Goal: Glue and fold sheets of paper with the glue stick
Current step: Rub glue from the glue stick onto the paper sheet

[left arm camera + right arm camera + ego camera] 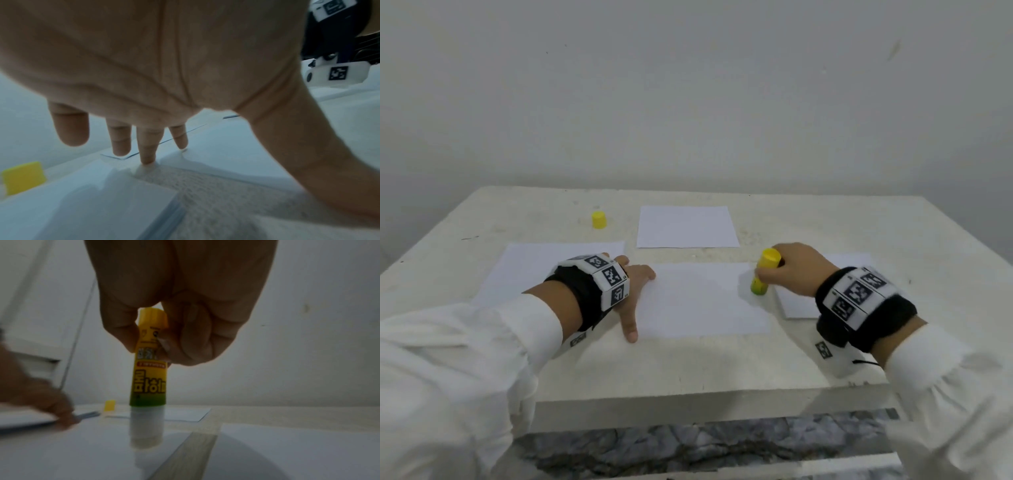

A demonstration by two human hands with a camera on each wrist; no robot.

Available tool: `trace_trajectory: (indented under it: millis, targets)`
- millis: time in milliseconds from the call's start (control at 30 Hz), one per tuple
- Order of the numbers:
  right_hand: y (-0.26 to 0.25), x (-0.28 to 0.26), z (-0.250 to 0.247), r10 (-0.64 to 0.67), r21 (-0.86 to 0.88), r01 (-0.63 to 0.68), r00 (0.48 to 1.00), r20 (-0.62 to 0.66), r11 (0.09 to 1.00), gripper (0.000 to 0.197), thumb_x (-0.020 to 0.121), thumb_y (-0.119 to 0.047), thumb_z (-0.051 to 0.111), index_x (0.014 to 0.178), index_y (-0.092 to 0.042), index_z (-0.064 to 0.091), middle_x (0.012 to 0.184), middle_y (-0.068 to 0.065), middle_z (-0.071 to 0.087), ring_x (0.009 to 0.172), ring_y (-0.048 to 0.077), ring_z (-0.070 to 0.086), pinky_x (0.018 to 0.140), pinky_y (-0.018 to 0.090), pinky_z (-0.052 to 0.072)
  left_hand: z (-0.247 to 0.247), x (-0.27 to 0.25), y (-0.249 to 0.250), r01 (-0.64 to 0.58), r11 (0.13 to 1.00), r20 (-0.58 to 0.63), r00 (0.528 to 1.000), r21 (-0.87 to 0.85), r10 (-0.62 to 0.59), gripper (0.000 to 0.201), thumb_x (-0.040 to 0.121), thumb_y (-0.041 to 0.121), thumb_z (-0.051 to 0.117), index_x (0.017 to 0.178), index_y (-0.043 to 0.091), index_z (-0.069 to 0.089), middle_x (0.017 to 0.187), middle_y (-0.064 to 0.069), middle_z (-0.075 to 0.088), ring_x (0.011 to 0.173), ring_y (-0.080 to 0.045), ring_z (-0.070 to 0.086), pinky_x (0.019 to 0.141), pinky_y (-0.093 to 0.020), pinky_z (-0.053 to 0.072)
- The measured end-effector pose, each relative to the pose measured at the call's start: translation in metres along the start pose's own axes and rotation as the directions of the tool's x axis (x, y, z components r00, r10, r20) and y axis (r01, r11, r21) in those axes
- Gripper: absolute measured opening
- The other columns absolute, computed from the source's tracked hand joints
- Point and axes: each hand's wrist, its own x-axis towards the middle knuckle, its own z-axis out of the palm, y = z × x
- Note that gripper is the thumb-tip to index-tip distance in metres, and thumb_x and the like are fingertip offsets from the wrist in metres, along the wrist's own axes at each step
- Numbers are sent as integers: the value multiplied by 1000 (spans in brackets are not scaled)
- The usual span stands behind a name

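A white sheet of paper (pixel 702 299) lies in front of me on the table. My right hand (pixel 796 270) grips a yellow and green glue stick (pixel 765 272) upside down, its uncapped tip pressed on the sheet's right edge. In the right wrist view the glue stick (pixel 150 369) stands upright under my curled fingers (pixel 185 340), its pale glue end (pixel 147 431) on the paper. My left hand (pixel 635 286) lies flat with spread fingers on the sheet's left edge. The left wrist view has straight fingertips (pixel 147 155) pressing on paper (pixel 205 155).
The yellow cap (pixel 598 219) stands at the back left of the white table (pixel 688 370). Another sheet (pixel 686 226) lies at the back middle, one (pixel 524 270) under my left wrist, one (pixel 801 305) under my right hand. A wall rises behind the table.
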Motion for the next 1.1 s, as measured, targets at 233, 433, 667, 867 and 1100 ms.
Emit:
trace_trajectory:
  millis: [233,433,667,867,1100]
  targets:
    - [-7,59,0,97,-11,-98,994,-44,995,39,87,-30,59,59,-14,36,60,1,39,54,15,36,49,27,26,-8,-1,9,-26,998,-14,1000,61,27,115,55,59,83,146,32,19,147,1,29,135,-23,23,111,-45,24]
    - [-3,69,9,98,0,-98,994,-40,995,36,86,-30,58,61,-16,37,61,0,40,54,13,37,50,26,26,-39,10,40,-67,998,-179,982,-11,64,94,55,66,78,134,25,47,136,-4,45,124,-26,42,103,-42,36]
    - [0,69,8,42,-14,-42,999,-16,999,35,87,-32,58,64,-17,37,65,-1,41,57,12,37,50,25,28,-45,33,114,-188,976,-140,975,-111,172,85,74,56,69,145,24,35,144,-6,38,125,-33,44,102,-48,41]
    - [7,41,4,-58,-25,60,997,54,998,33,88,-32,59,65,-16,39,66,-2,42,58,10,38,52,23,29,-45,35,115,-158,981,-129,981,-116,143,88,68,56,74,142,25,39,136,-6,41,118,-34,49,98,-48,43]
    - [17,-11,1,-122,-1,124,978,167,992,30,85,-32,63,89,-2,61,81,2,58,75,15,52,67,27,41,-48,33,117,-143,983,-107,986,-119,130,92,73,54,74,148,26,28,145,-6,31,129,-33,39,105,-48,37]
